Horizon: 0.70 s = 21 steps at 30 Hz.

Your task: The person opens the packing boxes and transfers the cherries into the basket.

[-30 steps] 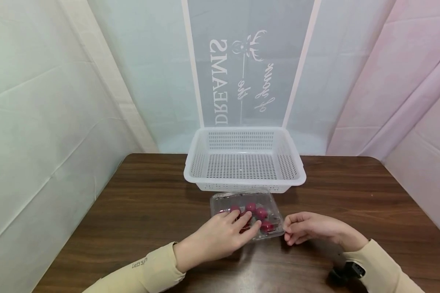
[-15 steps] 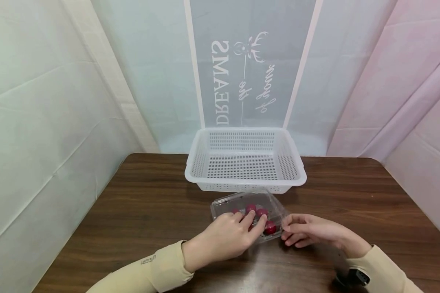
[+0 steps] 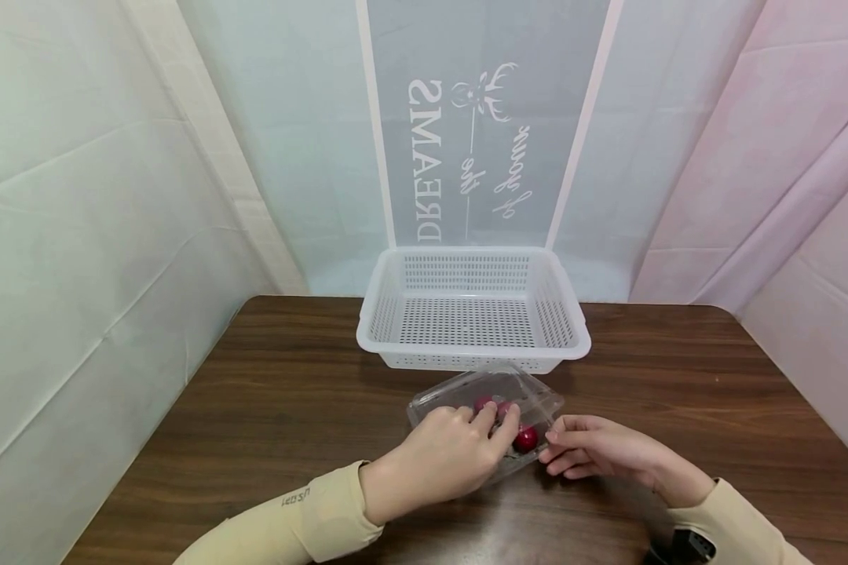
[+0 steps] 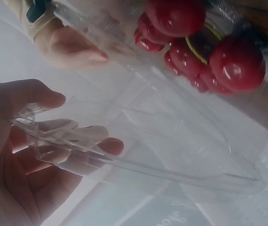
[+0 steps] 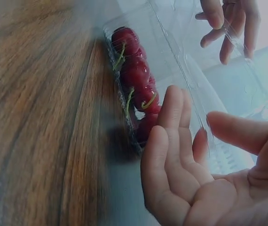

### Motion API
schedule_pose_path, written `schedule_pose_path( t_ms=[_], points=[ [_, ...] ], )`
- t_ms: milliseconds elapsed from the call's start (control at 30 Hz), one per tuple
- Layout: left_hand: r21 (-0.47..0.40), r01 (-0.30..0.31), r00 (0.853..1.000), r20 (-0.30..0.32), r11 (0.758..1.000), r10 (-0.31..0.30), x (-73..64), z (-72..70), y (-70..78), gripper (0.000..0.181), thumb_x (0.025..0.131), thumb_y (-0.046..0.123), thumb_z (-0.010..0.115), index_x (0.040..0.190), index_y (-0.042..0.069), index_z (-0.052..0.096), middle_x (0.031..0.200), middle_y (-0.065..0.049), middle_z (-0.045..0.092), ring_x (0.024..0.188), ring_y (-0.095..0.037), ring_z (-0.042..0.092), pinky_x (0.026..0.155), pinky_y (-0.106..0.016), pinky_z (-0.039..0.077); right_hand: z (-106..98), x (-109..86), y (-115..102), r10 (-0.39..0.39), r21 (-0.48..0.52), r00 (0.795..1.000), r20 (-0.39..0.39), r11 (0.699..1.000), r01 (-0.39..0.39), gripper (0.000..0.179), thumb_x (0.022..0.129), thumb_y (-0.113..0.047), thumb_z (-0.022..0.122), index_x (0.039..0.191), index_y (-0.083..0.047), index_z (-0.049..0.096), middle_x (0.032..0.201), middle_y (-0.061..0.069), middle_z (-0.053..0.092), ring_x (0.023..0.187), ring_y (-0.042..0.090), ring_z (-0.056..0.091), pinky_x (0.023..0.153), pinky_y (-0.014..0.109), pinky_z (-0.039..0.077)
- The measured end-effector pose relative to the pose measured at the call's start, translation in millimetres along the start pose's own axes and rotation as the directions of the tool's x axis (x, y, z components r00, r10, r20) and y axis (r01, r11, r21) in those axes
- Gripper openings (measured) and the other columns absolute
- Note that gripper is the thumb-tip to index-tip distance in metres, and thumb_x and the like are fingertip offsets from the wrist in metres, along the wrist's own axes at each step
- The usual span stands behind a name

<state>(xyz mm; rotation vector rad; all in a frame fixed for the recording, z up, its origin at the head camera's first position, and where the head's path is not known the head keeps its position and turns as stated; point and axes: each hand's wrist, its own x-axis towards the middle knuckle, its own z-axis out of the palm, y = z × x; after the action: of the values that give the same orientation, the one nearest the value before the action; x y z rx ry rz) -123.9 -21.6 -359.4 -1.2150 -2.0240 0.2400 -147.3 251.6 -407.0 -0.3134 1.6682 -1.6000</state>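
Curtained booth (cloth walls (image 3: 78,235), brown table (image 3: 290,384))

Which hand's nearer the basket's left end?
Left. The left hand is in front of the basket and right of its left end, at the clear box; the right hand is farther right, at the box's right corner.

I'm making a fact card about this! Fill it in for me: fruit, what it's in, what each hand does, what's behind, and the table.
Fruit: red cherries, some with green stems
Inside: a clear plastic box
Left hand: holds the box's clear plastic
Right hand: pinches the box's edge near a corner
Behind: white basket with lots of holes; can't tell if the box touches it
Table: dark brown, wood-grained
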Motion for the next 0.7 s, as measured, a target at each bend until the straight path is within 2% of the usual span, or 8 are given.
schedule_pose_path(
  t_ms=[167,300,433,700],
  points=[
    [-0.005,0.016,1.0,-0.015,1.0,-0.016,1.3,-3.5,-4.1,0.035,0.085,0.029,0.052,0.113,0.013,0.066,0.093,0.001,0.073,0.053,-0.007,0.061,0.045,-0.024,0.047,-2,0.2,0,-0.016,0.048,1.0,-0.007,0.999,0.016,0.015,0.1,-0.02,0.042,0.098,-0.013,0.055,0.102,0.002,0.07,0.096,0.016,0.068,0.082,0.031,0.052],
    [-0.016,0.004,1.0,0.023,1.0,-0.004,3.4,-8.9,-9.8,0.037,0.083,0.03,0.054,0.114,0.013,0.065,0.089,0.004,0.071,0.05,-0.007,0.057,0.041,-0.025,0.044,-3,0.7,1,-0.029,0.066,1.0,-0.007,0.997,0.03,0.016,0.1,-0.019,0.041,0.099,-0.012,0.055,0.104,0.004,0.07,0.099,0.019,0.067,0.086,0.033,0.052],
    [-0.053,0.014,0.998,0.067,0.998,-0.01,5.9,-15.9,-18.4,0.037,0.084,0.027,0.054,0.117,0.012,0.064,0.087,0.006,0.07,0.047,-0.007,0.054,0.038,-0.024,0.04,-5,0.6,1,-0.036,0.077,0.999,-0.009,0.996,0.036,0.016,0.1,-0.018,0.041,0.1,-0.011,0.056,0.103,0.004,0.07,0.099,0.019,0.067,0.086,0.033,0.052],
    [-0.154,0.026,0.998,0.063,0.988,-0.017,7.5,-20.6,-33.9,0.034,0.084,0.023,0.057,0.115,0.012,0.065,0.079,0.008,0.069,0.041,-0.006,0.048,0.035,-0.023,0.036,-8,-0.3,0,-0.043,0.105,0.998,-0.037,0.993,0.047,0.015,0.099,-0.015,0.042,0.101,-0.011,0.056,0.1,0.002,0.069,0.097,0.017,0.066,0.087,0.031,0.052]
  ],
)
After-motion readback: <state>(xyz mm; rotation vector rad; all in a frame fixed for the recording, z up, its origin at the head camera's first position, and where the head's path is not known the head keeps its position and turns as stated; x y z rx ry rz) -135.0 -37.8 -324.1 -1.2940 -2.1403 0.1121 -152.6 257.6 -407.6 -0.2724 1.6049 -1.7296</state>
